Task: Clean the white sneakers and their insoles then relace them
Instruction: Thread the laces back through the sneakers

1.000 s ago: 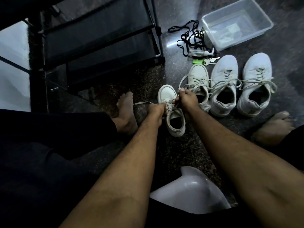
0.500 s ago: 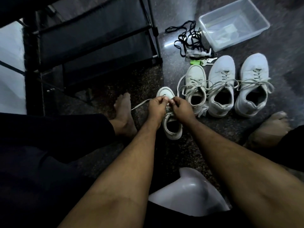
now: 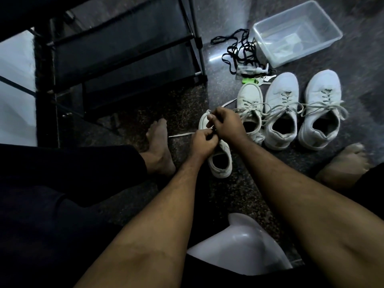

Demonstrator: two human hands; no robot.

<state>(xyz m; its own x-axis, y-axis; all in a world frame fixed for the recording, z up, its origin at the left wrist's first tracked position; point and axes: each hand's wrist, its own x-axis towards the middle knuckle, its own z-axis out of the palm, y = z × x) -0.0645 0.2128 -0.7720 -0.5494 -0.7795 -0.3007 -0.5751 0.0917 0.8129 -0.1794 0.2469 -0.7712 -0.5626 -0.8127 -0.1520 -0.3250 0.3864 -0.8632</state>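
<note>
A small white sneaker (image 3: 220,163) lies on the dark floor in front of me, toe pointing away. My left hand (image 3: 202,142) pinches its white lace (image 3: 180,135), whose loose end trails left toward my bare foot. My right hand (image 3: 227,123) is curled over the sneaker's tongue and pinches the lace there, hiding the eyelets. Its partner sneaker (image 3: 249,100) stands just to the right, laced, with loose ends. Two larger white sneakers (image 3: 281,113) (image 3: 322,104) stand further right, laced with loose ends.
A black shoe rack (image 3: 124,48) stands at the back left. A clear plastic tub (image 3: 297,32) sits at the back right, with black laces (image 3: 236,50), keys and a green tag (image 3: 249,81) beside it. My bare feet (image 3: 158,146) (image 3: 342,165) flank the shoes. A white stool edge (image 3: 239,246) lies below.
My hands have come together over the small sneaker's tongue; the right hand moved from beside the shoe to above its front, and the lace end to the left has shortened.
</note>
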